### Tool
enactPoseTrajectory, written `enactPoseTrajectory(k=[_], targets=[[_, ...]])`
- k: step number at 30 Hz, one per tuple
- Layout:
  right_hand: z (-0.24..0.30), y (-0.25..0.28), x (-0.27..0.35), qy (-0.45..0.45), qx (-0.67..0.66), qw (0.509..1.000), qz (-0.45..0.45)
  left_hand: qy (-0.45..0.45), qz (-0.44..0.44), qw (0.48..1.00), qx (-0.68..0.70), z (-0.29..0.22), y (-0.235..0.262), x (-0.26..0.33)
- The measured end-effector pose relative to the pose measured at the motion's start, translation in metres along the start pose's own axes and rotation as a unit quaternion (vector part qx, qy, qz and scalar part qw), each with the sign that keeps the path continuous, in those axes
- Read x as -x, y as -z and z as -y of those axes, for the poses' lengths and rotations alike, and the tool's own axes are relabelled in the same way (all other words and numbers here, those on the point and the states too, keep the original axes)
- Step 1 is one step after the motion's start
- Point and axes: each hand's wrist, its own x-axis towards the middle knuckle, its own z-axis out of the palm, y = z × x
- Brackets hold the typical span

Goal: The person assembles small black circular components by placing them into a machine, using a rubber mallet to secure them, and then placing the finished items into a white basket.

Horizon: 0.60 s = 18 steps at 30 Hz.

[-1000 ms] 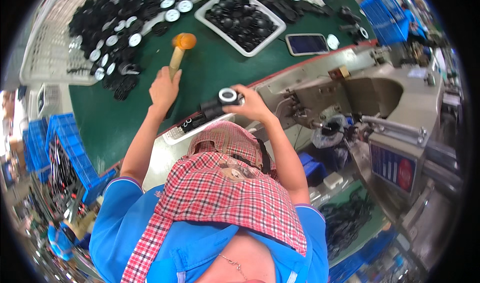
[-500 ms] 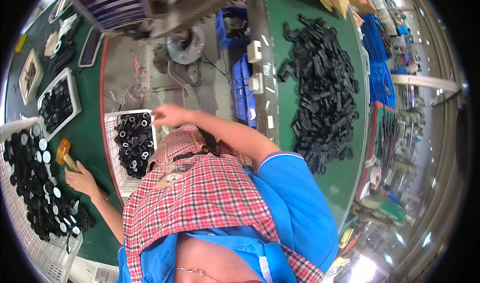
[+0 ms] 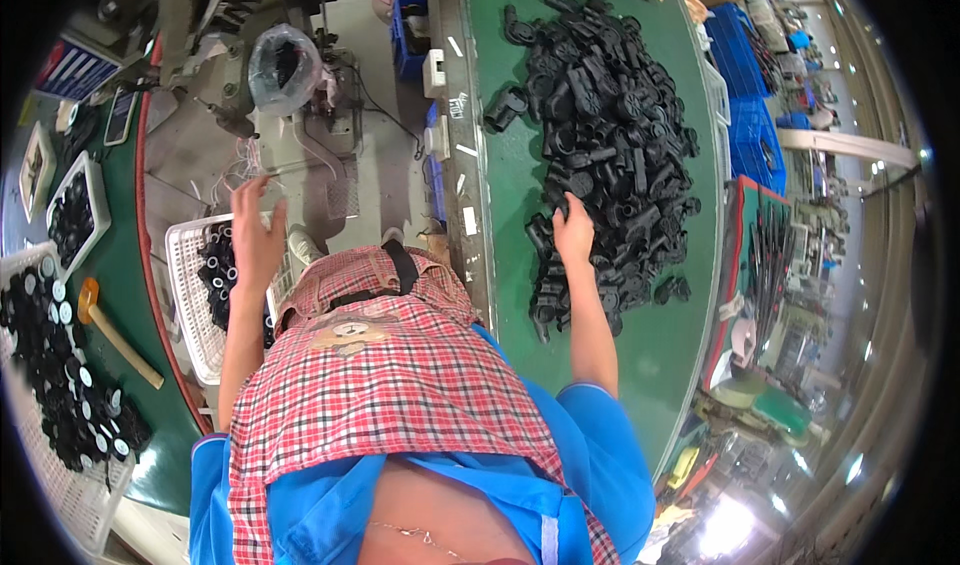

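My right hand (image 3: 573,233) reaches to the left edge of a large pile of black plastic parts (image 3: 630,145), short and tube-shaped. Its fingers are closed on one of the parts; the fingertips are partly lost against the black. My left hand (image 3: 258,245) is raised above the white basket (image 3: 190,340), fingers apart, holding nothing. Inside that basket lie small black parts with pale ring ends (image 3: 215,275), partly covered by my left forearm. A mallet with an orange head and wooden handle (image 3: 122,337) lies on the green left-hand table.
At far left, a larger white basket (image 3: 95,510) holds black parts with white discs. A smaller white tray (image 3: 97,215) of black parts stands beyond it. A machine with a spring (image 3: 240,5) and a bag-lined bucket (image 3: 285,70) are ahead. Blue bins (image 3: 755,145) stand past the right table.
My left hand has let go of the mallet and moved right, over the basket. My right hand has gone from the basket to the pile on the right. The view has shifted right.
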Motion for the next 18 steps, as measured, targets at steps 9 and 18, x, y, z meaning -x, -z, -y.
enactPoseTrajectory(k=[9,18], targets=[[0.291,0.000,-0.066,0.041,-0.533,0.648,0.542,-0.045,0.150,0.972,0.173,-0.039,-0.001,-0.004],[0.497,-0.084,-0.018,0.139,-0.636,0.535,0.539,0.192,-0.088,0.945,0.250,0.041,0.109,0.040]])
